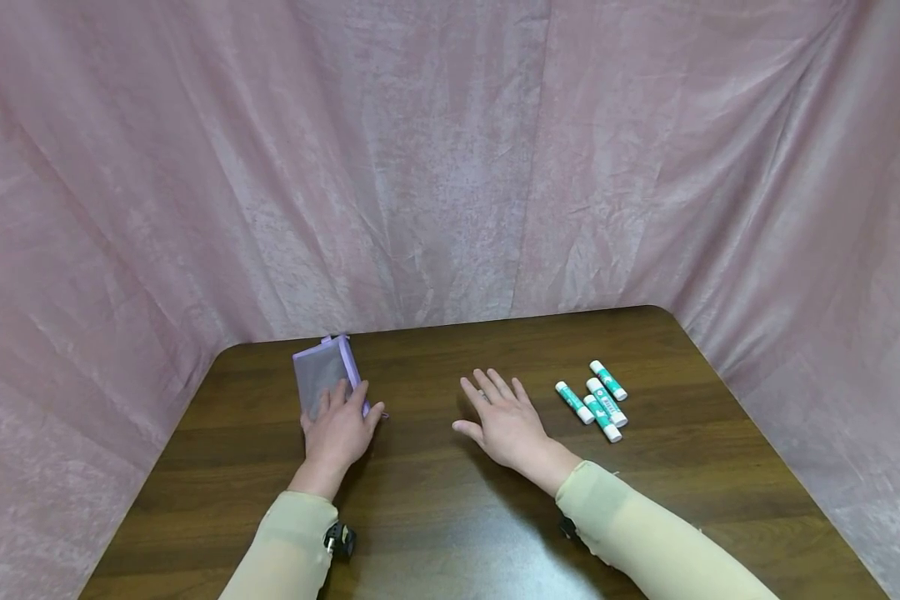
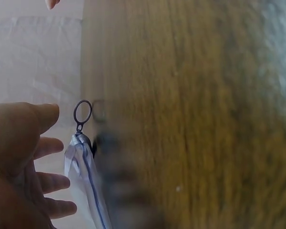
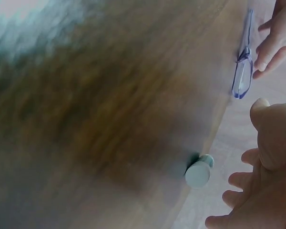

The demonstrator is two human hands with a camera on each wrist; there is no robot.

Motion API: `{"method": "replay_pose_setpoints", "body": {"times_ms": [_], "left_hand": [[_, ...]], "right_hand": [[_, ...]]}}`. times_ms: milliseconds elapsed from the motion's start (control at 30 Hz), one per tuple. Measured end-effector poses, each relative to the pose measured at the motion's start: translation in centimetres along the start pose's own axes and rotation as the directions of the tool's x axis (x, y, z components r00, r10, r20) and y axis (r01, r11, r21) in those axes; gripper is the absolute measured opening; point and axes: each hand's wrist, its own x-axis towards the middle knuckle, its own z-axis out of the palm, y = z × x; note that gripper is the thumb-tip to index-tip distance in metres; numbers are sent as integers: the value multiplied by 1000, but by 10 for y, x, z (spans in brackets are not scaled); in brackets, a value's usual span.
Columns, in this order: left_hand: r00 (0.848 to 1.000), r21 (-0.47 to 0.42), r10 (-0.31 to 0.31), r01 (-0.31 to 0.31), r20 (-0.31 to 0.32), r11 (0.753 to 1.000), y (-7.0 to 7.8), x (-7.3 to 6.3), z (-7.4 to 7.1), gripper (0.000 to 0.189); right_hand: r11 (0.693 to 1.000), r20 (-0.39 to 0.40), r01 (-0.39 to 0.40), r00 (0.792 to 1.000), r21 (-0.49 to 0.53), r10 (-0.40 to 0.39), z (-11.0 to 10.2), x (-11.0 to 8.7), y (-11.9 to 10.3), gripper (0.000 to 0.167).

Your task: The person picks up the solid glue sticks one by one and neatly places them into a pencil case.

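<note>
A purple-edged mesh zipper pouch (image 1: 318, 372) lies flat at the table's back left; its zipper edge and ring pull (image 2: 82, 112) show in the left wrist view. Over the pouch's near part is my left hand (image 1: 337, 432), fingers spread and relaxed; whether they touch it I cannot tell. My right hand (image 1: 506, 427), palm down with fingers spread, holds nothing above the middle of the table. To its right lie several green-and-white tubes that look like glue sticks (image 1: 574, 403). One glue stick (image 3: 198, 175) shows end-on in the right wrist view.
The brown wooden table (image 1: 435, 500) has rounded back corners. Pink velvet-like curtain (image 1: 450, 167) hangs behind it and on both sides. The glue sticks lie close together, slanting, at the right.
</note>
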Motion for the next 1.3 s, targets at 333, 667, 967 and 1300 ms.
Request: {"method": "replay_pose_setpoints", "body": {"times_ms": [333, 667, 967, 1300], "left_hand": [[998, -24, -21, 22, 60, 999, -1, 1, 3, 62], [996, -28, -19, 22, 86, 999, -1, 2, 9, 63], [994, -24, -23, 25, 104, 999, 0, 1, 12, 63], [994, -38, -23, 27, 106, 999, 2, 0, 12, 62]], "right_hand": [[1000, 5, 2, 1000, -9, -2, -1, 2, -4, 75], [1000, 11, -8, 1000, 7, 8, -5, 2, -6, 77], [1000, -1, -18, 1000, 5, 18, -5, 1, -3, 76], [999, -4, -33, 999, 4, 33, -8, -2, 4, 77]]}}
